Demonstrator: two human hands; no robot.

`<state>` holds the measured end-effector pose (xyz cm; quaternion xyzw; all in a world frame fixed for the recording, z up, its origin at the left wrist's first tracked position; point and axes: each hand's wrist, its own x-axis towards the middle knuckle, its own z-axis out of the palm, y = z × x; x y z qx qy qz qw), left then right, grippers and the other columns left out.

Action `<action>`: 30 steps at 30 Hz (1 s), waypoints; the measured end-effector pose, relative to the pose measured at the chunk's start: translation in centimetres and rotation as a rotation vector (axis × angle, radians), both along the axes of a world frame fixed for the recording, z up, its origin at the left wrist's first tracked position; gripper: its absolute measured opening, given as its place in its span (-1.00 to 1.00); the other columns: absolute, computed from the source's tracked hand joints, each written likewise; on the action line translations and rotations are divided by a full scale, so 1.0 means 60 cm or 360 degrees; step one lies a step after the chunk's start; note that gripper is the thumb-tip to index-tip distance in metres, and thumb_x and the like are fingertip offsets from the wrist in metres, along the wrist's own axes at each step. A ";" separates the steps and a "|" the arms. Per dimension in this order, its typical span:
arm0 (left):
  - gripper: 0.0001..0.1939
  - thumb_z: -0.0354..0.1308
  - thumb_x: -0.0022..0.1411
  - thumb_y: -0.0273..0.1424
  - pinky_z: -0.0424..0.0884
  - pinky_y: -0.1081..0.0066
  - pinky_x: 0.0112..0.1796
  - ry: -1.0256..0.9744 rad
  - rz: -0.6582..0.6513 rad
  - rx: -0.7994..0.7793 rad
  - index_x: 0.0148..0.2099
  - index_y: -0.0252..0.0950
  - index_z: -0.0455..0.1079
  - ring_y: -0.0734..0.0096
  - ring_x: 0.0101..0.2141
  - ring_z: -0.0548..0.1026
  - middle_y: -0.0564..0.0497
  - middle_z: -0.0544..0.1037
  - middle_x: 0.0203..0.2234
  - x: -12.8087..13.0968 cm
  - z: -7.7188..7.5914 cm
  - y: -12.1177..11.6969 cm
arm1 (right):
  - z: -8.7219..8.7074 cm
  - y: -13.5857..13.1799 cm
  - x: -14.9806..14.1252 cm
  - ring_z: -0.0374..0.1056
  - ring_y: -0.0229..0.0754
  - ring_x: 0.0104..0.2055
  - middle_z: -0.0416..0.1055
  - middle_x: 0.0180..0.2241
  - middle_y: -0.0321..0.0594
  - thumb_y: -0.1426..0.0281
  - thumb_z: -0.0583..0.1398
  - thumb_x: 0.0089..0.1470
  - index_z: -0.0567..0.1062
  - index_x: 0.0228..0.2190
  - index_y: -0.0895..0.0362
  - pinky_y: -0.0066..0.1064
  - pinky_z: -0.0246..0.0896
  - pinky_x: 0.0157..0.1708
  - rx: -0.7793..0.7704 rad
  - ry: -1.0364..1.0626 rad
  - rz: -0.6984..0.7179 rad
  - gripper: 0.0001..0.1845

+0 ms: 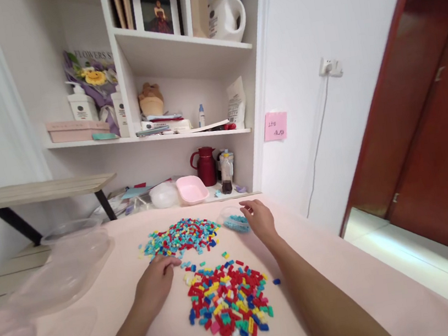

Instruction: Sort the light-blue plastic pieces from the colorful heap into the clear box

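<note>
Two heaps of small coloured toy bricks lie on the table. The far heap (186, 235) is mostly light blue and red; the near heap (230, 300) is mostly red, with yellow, blue and green. My left hand (156, 282) rests at the near left edge of the far heap, its fingers curled together; whatever may be in them is hidden. At the right, a clear round container (227, 212) holds light blue bricks (237, 223). Over its right side is my right hand (260, 219), fingers bent but apart, with nothing visible in them.
Clear plastic containers (61, 274) stand along the table's left side. Behind the table are a pink basin (192, 189), a red jug (206, 166) and a bottle (227, 173). A single dark blue brick (276, 281) lies beside my right forearm. A wooden bench (39, 191) is at left.
</note>
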<state>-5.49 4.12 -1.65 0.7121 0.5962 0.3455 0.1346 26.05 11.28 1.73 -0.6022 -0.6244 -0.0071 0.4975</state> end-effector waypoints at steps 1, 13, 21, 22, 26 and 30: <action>-0.68 -0.08 0.16 -0.43 0.36 0.36 -0.09 -0.0001 0.0002 -0.0003 -0.28 -0.14 0.52 0.34 -0.15 0.49 0.06 0.54 -0.24 0.001 0.001 -0.001 | 0.001 -0.004 -0.009 0.36 -0.19 -0.33 0.46 -0.29 -0.21 0.33 0.08 0.11 0.55 -0.23 0.05 -0.36 0.21 -0.27 0.0024 -0.0007 0.0073 -0.72; -0.67 -0.06 0.17 -0.48 0.34 0.42 -0.14 0.0028 -0.0058 -0.0016 -0.25 -0.13 0.55 0.38 -0.19 0.47 0.05 0.53 -0.28 0.002 0.000 -0.005 | -0.024 -0.083 -0.186 0.37 -0.20 -0.13 0.49 -0.19 -0.22 0.40 0.07 0.17 0.51 -0.12 0.00 -0.42 0.21 -0.14 -0.0134 -0.0778 0.1204 -0.71; -0.63 -0.06 0.16 -0.54 0.33 0.44 -0.12 -0.0002 -0.0137 -0.0008 -0.24 -0.12 0.56 0.39 -0.17 0.46 0.04 0.51 -0.26 0.007 0.001 -0.012 | -0.032 -0.072 -0.187 0.36 -0.17 -0.10 0.50 -0.18 -0.26 0.40 0.11 0.10 0.52 -0.15 -0.06 -0.41 0.20 -0.13 -0.0326 -0.0887 0.0988 -0.71; -0.62 -0.08 0.16 -0.55 0.33 0.43 -0.12 -0.0017 -0.0123 -0.0002 -0.24 -0.14 0.55 0.39 -0.18 0.46 0.03 0.51 -0.28 0.007 0.003 -0.012 | -0.031 -0.072 -0.187 0.36 -0.18 -0.09 0.50 -0.18 -0.27 0.40 0.12 0.10 0.52 -0.15 -0.07 -0.42 0.19 -0.12 -0.0336 -0.0882 0.0998 -0.70; -0.60 -0.11 0.09 -0.61 0.35 0.41 -0.13 -0.0056 -0.0121 -0.0007 -0.47 -0.18 0.53 0.39 -0.23 0.47 0.04 0.51 -0.38 0.006 0.008 -0.014 | -0.028 -0.073 -0.187 0.37 -0.19 -0.10 0.51 -0.18 -0.31 0.42 0.13 0.09 0.53 -0.16 -0.10 -0.43 0.19 -0.12 -0.0388 -0.0890 0.1047 -0.70; -0.59 -0.10 0.06 -0.61 0.34 0.43 -0.09 -0.0068 -0.0214 -0.0021 -0.47 -0.15 0.54 0.42 -0.21 0.47 0.06 0.52 -0.34 0.008 0.005 -0.014 | -0.025 -0.071 -0.183 0.39 -0.21 -0.16 0.52 -0.22 -0.35 0.39 0.18 0.05 0.55 -0.20 -0.11 -0.45 0.20 -0.20 -0.0428 -0.0883 0.1122 -0.73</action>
